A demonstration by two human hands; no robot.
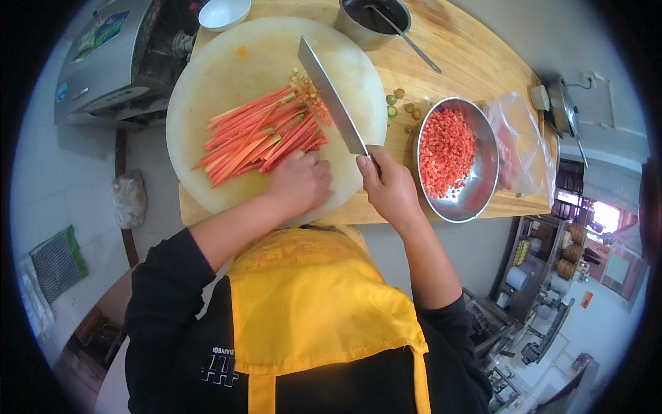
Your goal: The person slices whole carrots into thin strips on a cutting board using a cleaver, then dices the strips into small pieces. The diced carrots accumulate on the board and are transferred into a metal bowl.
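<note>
A heap of orange-red carrot strips [258, 139] lies on a round, pale cutting board [217, 77]. My left hand [300, 178], slightly blurred, rests at the heap's near edge with its fingers curled; whether they grip any strips is hidden. In my right hand [390, 189] is the handle of a cleaver [331, 95], its broad blade slanting up and left across the board. Small chopped bits [310, 93] lie at the strips' right end, close beside the blade. Right of my right hand, a steel bowl [483, 199] holds diced carrot [446, 152].
Carrot end pieces [398, 94] lie between board and bowl on the wooden table [460, 57]. A metal pot [357, 33] with a ladle [408, 44] stands behind the board, a white bowl [224, 14] at the far left. Right of the steel bowl lies a clear plastic bag [522, 145].
</note>
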